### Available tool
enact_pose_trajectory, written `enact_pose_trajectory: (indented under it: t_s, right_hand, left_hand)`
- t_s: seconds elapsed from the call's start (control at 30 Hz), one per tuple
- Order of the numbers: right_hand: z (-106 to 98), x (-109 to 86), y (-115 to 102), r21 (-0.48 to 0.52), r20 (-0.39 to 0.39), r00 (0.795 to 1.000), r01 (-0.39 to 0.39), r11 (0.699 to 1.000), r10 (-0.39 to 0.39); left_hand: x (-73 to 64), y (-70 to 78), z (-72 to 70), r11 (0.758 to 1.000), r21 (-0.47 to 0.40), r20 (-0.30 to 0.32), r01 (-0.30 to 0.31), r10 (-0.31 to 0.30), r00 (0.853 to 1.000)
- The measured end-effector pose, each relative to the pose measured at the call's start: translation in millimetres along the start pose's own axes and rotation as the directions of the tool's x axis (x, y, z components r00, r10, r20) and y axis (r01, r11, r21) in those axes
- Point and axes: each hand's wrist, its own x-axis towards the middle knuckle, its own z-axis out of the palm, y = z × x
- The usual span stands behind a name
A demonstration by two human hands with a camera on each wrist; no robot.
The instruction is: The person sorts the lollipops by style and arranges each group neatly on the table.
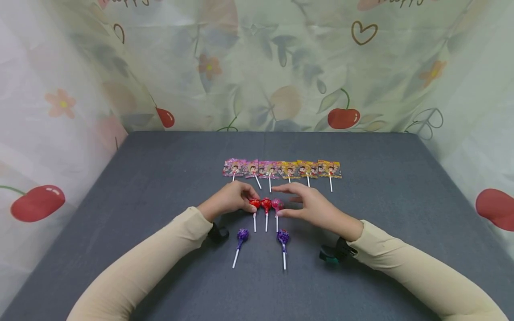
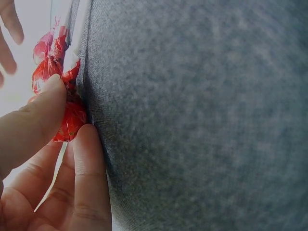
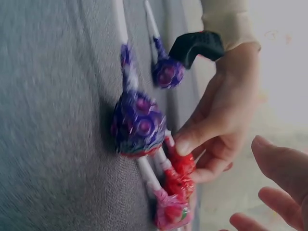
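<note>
My left hand [image 1: 234,197] pinches the head of a red lollipop [image 1: 254,203] between thumb and fingers. Right beside it lie a second red lollipop [image 1: 266,204] and a pink one [image 1: 277,204], their white sticks pointing toward me. In the left wrist view the thumb [image 2: 45,113] lies across the red wrapper [image 2: 72,120]. My right hand [image 1: 311,203] hovers around the pink lollipop with thumb and fingers apart. Its spread fingers [image 3: 284,168] hold nothing in the right wrist view.
Nearer me lie two purple lollipops, one on the left [image 1: 242,235] and one on the right [image 1: 283,237]. Farther back, flat lollipops in pink-purple wrappers [image 1: 269,169] and yellow wrappers [image 1: 308,169] form a row on the dark grey table [image 1: 180,156]. Printed curtains [image 1: 257,67] surround the table.
</note>
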Motion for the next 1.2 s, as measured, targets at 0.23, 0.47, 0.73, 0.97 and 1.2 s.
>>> enact_pose_trajectory:
  t_s: [0.23,0.47,0.73,0.97,1.2]
  right_hand:
    - [4,-17.8,-4,0.052,0.027,0.999,0.025,0.998,-0.027]
    - [18,-30.1,4,0.059,0.063,0.998,-0.012,0.998,0.009]
    - [30,-35.6,9,0.069,0.096,0.993,-0.076,0.995,0.07]
    - [29,-33.3,9,-0.002,0.096,0.993,-0.061,0.998,0.061]
    - [29,-30.3,9,-0.039,0.136,0.989,-0.045,0.998,0.05]
  left_hand:
    - [0.4,-1.1,0.5,1.0,0.001,-0.007,-0.009,0.009,1.0]
    - [-0.7,-1.3,1.1,1.0,-0.01,-0.007,-0.015,0.015,1.0]
    - [-2.6,0.0,-0.3,1.0,-0.012,-0.009,-0.008,0.008,1.0]
    - [-2.8,-0.5,-0.8,1.0,-0.014,-0.005,-0.012,0.012,1.0]
    - [-1.6,-2.0,-0.6,1.0,-0.007,-0.006,-0.029,0.029,1.0]
